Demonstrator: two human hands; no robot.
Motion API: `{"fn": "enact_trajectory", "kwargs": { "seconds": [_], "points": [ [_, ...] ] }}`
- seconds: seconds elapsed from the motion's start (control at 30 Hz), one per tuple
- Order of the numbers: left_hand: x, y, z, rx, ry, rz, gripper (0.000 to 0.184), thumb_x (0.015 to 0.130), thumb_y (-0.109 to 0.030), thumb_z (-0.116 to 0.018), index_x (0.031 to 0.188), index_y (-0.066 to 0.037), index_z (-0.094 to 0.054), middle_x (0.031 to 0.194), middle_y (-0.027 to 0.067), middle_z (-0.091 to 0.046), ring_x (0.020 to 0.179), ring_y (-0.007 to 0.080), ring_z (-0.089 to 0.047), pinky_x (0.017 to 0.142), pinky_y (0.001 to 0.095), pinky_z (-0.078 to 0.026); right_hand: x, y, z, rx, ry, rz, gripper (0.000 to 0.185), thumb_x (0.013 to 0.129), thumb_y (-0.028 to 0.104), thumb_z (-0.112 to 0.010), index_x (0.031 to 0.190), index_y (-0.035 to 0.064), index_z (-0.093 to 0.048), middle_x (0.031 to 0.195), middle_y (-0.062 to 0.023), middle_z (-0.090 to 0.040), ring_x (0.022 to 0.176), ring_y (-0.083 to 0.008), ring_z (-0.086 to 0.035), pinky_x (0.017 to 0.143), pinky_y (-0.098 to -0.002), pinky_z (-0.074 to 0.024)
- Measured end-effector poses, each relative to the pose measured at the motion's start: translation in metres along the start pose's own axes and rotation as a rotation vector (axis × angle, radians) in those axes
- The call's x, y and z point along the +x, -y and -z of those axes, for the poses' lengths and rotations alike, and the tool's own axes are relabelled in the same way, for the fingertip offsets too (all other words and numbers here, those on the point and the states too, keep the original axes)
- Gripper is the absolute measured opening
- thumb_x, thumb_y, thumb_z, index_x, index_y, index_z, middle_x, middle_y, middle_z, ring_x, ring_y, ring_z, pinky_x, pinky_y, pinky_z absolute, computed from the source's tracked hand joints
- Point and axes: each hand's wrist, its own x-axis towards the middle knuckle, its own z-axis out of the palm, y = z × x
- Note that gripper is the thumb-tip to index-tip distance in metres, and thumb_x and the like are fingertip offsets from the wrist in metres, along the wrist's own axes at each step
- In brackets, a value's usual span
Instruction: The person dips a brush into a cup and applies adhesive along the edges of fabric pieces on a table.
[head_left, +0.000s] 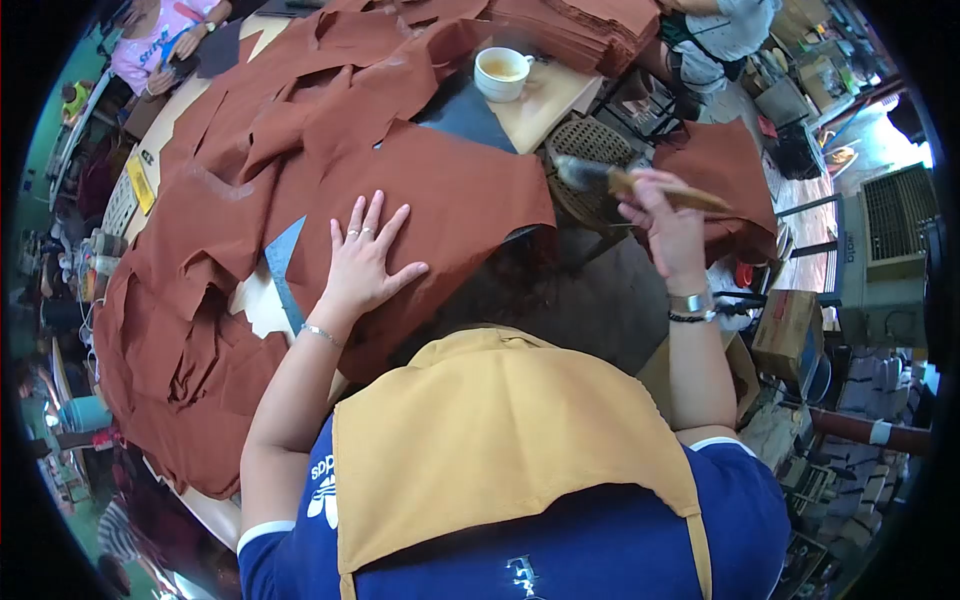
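My left hand (368, 255) lies flat with its fingers spread on a reddish-brown leather sheet (460, 185). The sheet reaches over the table's near edge, and more of the same leather is heaped to its left. In my right hand (665, 225) is a brush (625, 183) with a wooden handle, raised to the right of the sheet, apart from it. Its pale grey bristle end points left and is smeared by motion. A white cup (502, 74) with yellowish contents stands beyond the sheet, on the table.
A woven-seat chair (592, 150) stands right of the table, with brown leather (715, 175) draped beyond it. A stack of leather (580, 30) lies at the back. Other people are at the top left and top right. A cardboard box (787, 322) is at the right.
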Motion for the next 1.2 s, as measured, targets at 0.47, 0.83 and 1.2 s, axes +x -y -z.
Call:
{"fn": "enact_trajectory", "kwargs": {
  "seconds": [0.47, 0.83, 1.2],
  "points": [
    [0.014, -0.007, -0.001, -0.016, 0.007, -0.018, 0.087, 0.085, -0.069, -0.059, 0.157, -0.026, -0.036, 0.167, 0.0138, -0.019, 0.154, 0.0370, -0.014, 0.117, 0.0691, -0.011, -0.024, -0.018, -0.016, -0.990, 0.216, 0.372, 0.009, 0.079, 0.008, -0.074, 0.085, 0.0022, -0.071, 0.080, -0.0144, -0.069, 0.075, -0.0297, -0.068, 0.069, -0.0367, -0.0543],
    [0.035, 0.004, -0.006, -0.012, 0.004, -0.125, 0.090, 0.082, -0.075, -0.059, 0.156, -0.029, -0.037, 0.166, 0.0136, -0.021, 0.154, 0.0373, -0.015, 0.116, 0.0703, -0.011, 0.001, -0.007, -0.015, -1.072, 0.351, 0.377, 0.011, 0.079, 0.007, -0.073, 0.087, 0.0010, -0.072, 0.080, -0.0091, -0.069, 0.072, -0.0192, -0.067, 0.069, -0.0307, -0.0532],
    [0.104, 0.015, -0.002, 0.006, 0.069, -0.368, 0.090, 0.083, -0.074, -0.058, 0.158, -0.029, -0.033, 0.167, 0.0122, -0.020, 0.153, 0.0383, -0.015, 0.118, 0.0682, -0.013, 0.007, -0.011, -0.034, -0.873, 0.353, 0.413, 0.009, 0.075, 0.007, -0.074, 0.082, 0.0019, -0.071, 0.079, -0.0136, -0.070, 0.072, -0.0257, -0.070, 0.067, -0.0324, -0.0546]
  ]
}}
